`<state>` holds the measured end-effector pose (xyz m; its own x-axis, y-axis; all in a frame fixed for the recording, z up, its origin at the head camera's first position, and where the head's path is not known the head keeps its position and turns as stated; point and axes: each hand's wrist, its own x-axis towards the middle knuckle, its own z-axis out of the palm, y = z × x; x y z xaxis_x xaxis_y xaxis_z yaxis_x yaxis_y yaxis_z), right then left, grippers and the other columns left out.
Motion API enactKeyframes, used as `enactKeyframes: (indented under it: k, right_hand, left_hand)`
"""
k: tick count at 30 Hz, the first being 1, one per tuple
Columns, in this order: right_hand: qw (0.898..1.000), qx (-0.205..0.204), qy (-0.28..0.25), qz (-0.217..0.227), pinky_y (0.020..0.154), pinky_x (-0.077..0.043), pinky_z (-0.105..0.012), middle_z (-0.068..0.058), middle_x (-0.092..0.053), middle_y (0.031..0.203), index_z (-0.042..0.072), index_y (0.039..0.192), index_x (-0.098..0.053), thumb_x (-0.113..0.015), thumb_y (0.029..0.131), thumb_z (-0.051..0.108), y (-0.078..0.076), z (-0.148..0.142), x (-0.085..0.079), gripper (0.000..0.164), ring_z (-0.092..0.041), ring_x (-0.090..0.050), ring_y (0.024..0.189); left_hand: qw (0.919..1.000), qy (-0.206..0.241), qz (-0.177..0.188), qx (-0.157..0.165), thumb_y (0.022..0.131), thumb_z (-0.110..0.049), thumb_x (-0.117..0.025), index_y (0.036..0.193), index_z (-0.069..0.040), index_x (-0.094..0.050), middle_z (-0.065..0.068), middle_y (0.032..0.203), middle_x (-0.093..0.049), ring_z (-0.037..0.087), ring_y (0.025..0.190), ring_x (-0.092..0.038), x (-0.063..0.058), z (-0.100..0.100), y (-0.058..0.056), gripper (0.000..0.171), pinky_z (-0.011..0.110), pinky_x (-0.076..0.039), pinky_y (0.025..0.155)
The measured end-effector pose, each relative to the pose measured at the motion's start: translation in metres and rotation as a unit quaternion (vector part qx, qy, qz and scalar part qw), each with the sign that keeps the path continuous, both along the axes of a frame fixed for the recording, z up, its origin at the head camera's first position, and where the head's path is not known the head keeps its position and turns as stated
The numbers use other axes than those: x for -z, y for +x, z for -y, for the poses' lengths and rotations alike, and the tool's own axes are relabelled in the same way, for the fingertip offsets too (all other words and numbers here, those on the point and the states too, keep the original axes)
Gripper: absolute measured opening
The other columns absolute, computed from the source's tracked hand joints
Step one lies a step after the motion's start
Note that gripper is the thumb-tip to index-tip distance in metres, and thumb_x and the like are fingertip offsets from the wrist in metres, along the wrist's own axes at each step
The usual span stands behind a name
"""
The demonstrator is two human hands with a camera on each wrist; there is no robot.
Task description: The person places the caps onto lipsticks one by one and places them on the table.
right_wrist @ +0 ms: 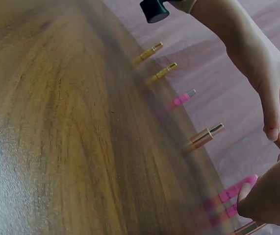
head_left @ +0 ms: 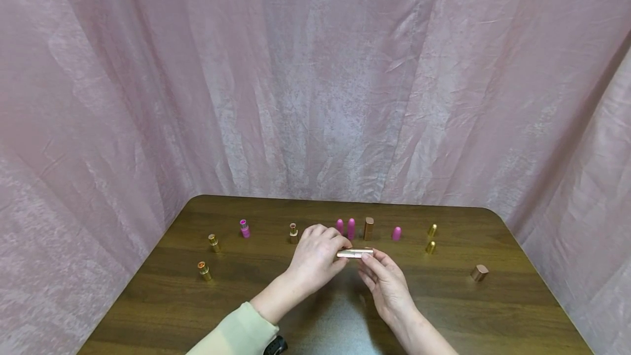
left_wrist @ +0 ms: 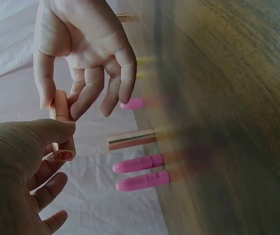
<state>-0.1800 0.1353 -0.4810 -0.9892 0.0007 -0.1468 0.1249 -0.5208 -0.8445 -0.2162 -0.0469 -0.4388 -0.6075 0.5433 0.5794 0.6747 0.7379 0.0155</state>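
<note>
A rose-gold lipstick (head_left: 355,253) is held level between both hands above the middle of the table. My left hand (head_left: 317,256) pinches its left end between thumb and fingers. The thumb and fingertips of my right hand (head_left: 389,289) grip the other end. In the left wrist view the lipstick (left_wrist: 60,111) shows a seam around its middle and a reddish end below the left thumb. Behind the hands stand two closed pink lipsticks (left_wrist: 139,180) and a closed rose-gold lipstick (head_left: 368,229).
On the left stand uncapped bases: two gold ones (head_left: 204,271), a pink one (head_left: 245,228) and a rose-gold one (head_left: 293,233). To the right are a pink cap (head_left: 396,233), two gold caps (head_left: 431,247) and a rose-gold cap (head_left: 479,273). Pink curtains (head_left: 335,81) surround the wooden table (head_left: 443,316).
</note>
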Motion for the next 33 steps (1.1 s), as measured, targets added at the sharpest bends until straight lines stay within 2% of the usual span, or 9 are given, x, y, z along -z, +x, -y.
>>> enactKeyframes:
  k: [8,13,18,23,25,27,29,31,33]
  right_hand:
    - [1.0,0.007,0.016,0.002,0.101,-0.047,-0.038,0.005,-0.072,0.095,0.014,0.106,-0.059,-0.064,0.099,0.008,0.001,0.002,0.004,0.01,-0.015,-0.067,0.099]
    - [0.998,0.011,0.055,-0.007,0.1,-0.048,-0.038,0.004,-0.069,0.101,0.008,0.112,-0.06,-0.068,0.097,0.01,0.003,0.005,0.006,0.017,-0.014,-0.064,0.102]
    - [0.992,0.001,0.127,-0.021,0.099,-0.05,-0.037,-0.004,-0.07,0.117,-0.002,0.125,-0.064,-0.073,0.094,0.011,0.008,0.007,0.006,0.035,-0.012,-0.063,0.107]
    - [0.974,-0.043,0.214,-0.064,0.096,-0.049,-0.027,-0.015,-0.068,0.127,0.0,0.131,-0.064,-0.072,0.094,0.011,0.012,0.004,0.006,0.039,-0.023,-0.063,0.118]
    - [0.959,-0.054,0.265,-0.088,0.097,-0.048,-0.026,-0.014,-0.069,0.126,0.004,0.13,-0.067,-0.072,0.095,0.012,0.012,0.0,0.006,0.037,-0.026,-0.063,0.12]
    - [0.936,-0.058,0.327,-0.116,0.1,-0.049,-0.034,-0.009,-0.07,0.125,0.009,0.13,-0.068,-0.073,0.095,0.013,0.013,-0.006,0.006,0.036,-0.026,-0.062,0.12]
    - [0.901,-0.048,0.406,-0.144,0.104,-0.046,-0.042,0.0,-0.07,0.125,0.015,0.129,-0.069,-0.074,0.094,0.018,0.014,-0.014,0.006,0.035,-0.022,-0.06,0.122]
    - [0.862,-0.037,0.476,-0.169,0.106,-0.043,-0.049,0.007,-0.069,0.126,0.02,0.129,-0.07,-0.076,0.093,0.02,0.015,-0.023,0.007,0.036,-0.02,-0.056,0.125]
    - [0.825,-0.027,0.532,-0.191,0.107,-0.041,-0.052,0.01,-0.068,0.127,0.022,0.128,-0.07,-0.077,0.092,0.022,0.016,-0.032,0.008,0.037,-0.021,-0.053,0.128]
  left_hand:
    - [0.9998,-0.004,0.016,-0.012,0.079,-0.025,-0.085,0.093,-0.025,-0.073,-0.011,0.088,-0.064,0.014,0.088,-0.059,0.008,0.0,0.002,0.018,0.041,-0.047,0.096]
    - [0.9986,-0.003,0.042,-0.031,0.078,-0.028,-0.084,0.095,-0.025,-0.072,-0.011,0.09,-0.065,0.016,0.089,-0.059,0.015,0.002,0.005,0.021,0.042,-0.048,0.094]
    - [0.9937,0.001,0.096,-0.058,0.08,-0.027,-0.082,0.099,-0.025,-0.073,-0.011,0.093,-0.067,0.016,0.09,-0.059,0.025,0.007,0.003,0.022,0.042,-0.048,0.092]
    - [0.9827,0.037,0.167,-0.07,0.082,-0.026,-0.081,0.101,-0.024,-0.074,-0.011,0.094,-0.069,0.015,0.089,-0.058,0.039,0.016,-0.006,0.02,0.039,-0.047,0.085]
    - [0.9752,0.066,0.199,-0.071,0.083,-0.026,-0.082,0.1,-0.023,-0.074,-0.012,0.094,-0.07,0.014,0.089,-0.058,0.044,0.02,-0.011,0.019,0.039,-0.047,0.082]
    - [0.9661,0.097,0.229,-0.07,0.084,-0.024,-0.082,0.098,-0.022,-0.073,-0.012,0.093,-0.07,0.015,0.088,-0.058,0.047,0.024,-0.015,0.017,0.039,-0.046,0.08]
    - [0.9584,0.122,0.247,-0.074,0.083,-0.022,-0.081,0.094,-0.021,-0.071,-0.012,0.089,-0.069,0.015,0.085,-0.058,0.049,0.027,-0.02,0.014,0.039,-0.047,0.077]
    - [0.9519,0.141,0.26,-0.08,0.083,-0.02,-0.08,0.091,-0.021,-0.069,-0.012,0.085,-0.068,0.015,0.084,-0.06,0.051,0.029,-0.024,0.013,0.038,-0.047,0.074]
    - [0.9465,0.156,0.269,-0.085,0.083,-0.018,-0.08,0.089,-0.021,-0.068,-0.013,0.084,-0.068,0.014,0.083,-0.063,0.054,0.03,-0.028,0.014,0.037,-0.049,0.073]
